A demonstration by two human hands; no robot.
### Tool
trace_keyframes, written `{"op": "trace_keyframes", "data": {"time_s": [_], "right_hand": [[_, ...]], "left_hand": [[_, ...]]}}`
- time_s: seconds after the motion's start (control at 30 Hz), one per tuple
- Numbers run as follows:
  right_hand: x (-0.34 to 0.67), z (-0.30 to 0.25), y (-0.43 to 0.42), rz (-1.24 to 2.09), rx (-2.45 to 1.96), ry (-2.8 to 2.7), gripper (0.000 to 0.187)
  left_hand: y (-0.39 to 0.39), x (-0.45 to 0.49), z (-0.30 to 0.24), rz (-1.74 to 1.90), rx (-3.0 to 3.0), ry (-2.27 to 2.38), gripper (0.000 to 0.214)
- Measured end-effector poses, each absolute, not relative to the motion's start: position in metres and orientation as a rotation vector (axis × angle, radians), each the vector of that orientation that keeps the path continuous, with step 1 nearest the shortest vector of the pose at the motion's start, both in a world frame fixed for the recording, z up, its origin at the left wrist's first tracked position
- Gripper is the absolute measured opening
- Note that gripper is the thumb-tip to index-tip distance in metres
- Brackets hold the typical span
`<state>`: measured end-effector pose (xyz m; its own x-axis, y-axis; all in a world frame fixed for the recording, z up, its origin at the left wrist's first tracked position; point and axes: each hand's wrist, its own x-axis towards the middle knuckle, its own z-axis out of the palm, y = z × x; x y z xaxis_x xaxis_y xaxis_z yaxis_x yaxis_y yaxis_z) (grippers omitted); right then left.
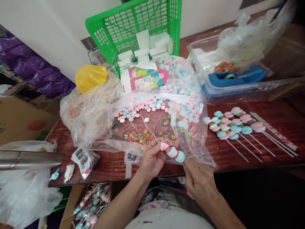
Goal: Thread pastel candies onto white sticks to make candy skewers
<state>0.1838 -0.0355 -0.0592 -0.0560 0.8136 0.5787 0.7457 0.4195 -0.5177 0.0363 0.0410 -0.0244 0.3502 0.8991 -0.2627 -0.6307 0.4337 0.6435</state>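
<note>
My left hand [152, 157] pinches a pink marshmallow piece at the tip of a candy skewer [175, 153] with pink and blue pieces on it. My right hand [199, 179] is closed around the skewer's lower end, near the table's front edge. Both hands hover over a clear plastic sheet [143, 127] strewn with loose pink, blue and white marshmallows [138, 111] and coloured cereal rings [143, 137]. Several finished skewers [232, 125] lie to the right on the wooden table [262, 152].
A green basket [133, 25] with white foam blocks leans on the wall. A clear bin [238, 86] holds a blue tape dispenser [235, 78]. There are a yellow balloon [90, 76], small packets [84, 160], a metal tube [28, 159] and plastic bags at left.
</note>
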Motion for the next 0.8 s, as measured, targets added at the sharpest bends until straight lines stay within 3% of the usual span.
{"op": "trace_keyframes", "data": {"time_s": [0.2,0.33,0.67,0.8], "right_hand": [[0.190,-0.053,-0.033,-0.029,-1.464,-1.869,0.038],[0.194,-0.048,-0.033,-0.118,-1.503,-1.929,0.036],[0.188,-0.042,-0.036,0.163,-1.443,-1.860,0.034],[0.254,-0.037,-0.037,0.046,-1.632,-1.696,0.029]], "left_hand": [[0.044,0.032,-0.011,0.989,0.597,0.670,0.024],[0.039,0.039,-0.010,1.044,0.713,0.715,0.021],[0.049,0.054,-0.012,0.906,0.563,0.704,0.025],[0.059,0.050,-0.005,0.902,0.562,0.623,0.053]]}}
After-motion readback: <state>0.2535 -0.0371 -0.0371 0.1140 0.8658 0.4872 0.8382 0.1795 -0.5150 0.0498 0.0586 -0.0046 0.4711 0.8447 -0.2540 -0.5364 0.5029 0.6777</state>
